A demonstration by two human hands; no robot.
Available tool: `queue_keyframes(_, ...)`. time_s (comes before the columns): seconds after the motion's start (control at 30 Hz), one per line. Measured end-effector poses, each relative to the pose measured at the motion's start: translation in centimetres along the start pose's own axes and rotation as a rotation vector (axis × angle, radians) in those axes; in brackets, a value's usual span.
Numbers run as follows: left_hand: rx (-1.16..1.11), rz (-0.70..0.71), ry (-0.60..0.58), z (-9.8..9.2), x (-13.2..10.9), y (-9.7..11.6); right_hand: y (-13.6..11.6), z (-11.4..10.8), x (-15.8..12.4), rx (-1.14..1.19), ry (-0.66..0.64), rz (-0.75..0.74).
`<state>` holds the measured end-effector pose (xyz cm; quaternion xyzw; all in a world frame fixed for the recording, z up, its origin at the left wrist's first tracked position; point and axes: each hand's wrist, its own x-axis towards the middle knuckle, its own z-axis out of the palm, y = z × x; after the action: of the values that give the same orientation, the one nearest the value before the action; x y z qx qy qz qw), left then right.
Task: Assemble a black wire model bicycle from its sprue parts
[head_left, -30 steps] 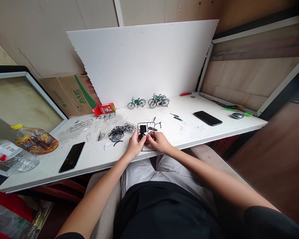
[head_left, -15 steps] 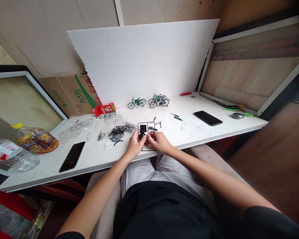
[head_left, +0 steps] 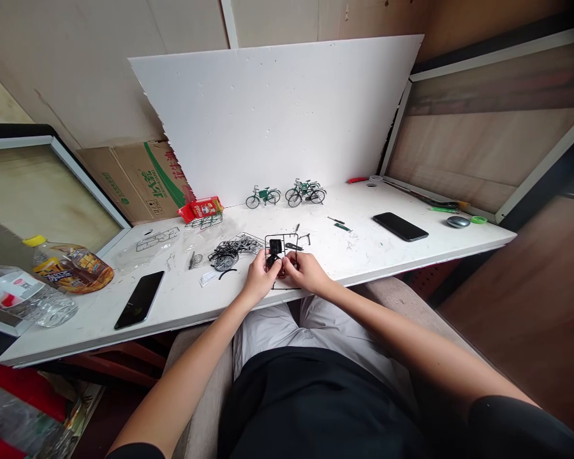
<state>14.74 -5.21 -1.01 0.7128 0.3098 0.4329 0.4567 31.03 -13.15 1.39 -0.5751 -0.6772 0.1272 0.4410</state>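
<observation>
Between my two hands, at the table's front edge, is a black plastic parts frame (head_left: 275, 245) with small pieces still joined to it. My left hand (head_left: 260, 278) grips its left side, thumb pressed inward. My right hand (head_left: 307, 273) pinches it from the right, close to the other thumb. The fingertips partly hide the pieces in the middle. Just left of the frame lies a heap of black model bicycle parts (head_left: 234, 250), wheels among them. A few loose dark pieces (head_left: 294, 246) rest right behind my right hand.
Small model bicycles (head_left: 263, 197) stand before a white foam board (head_left: 287, 121). One phone (head_left: 139, 299) lies left, another phone (head_left: 400, 226) right. Bottles (head_left: 71, 266) lie at the far left. A red packet (head_left: 201, 209) sits by a cardboard box (head_left: 138, 178). A green-handled tool (head_left: 342, 226) lies mid-table.
</observation>
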Motion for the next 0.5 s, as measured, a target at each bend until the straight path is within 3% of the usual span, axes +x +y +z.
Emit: queue_keyframes(0.5, -0.002, 0.011, 0.003, -0.01, -0.01, -0.09, -0.06, 0.01, -0.03, -0.019, 0.007, -0.007)
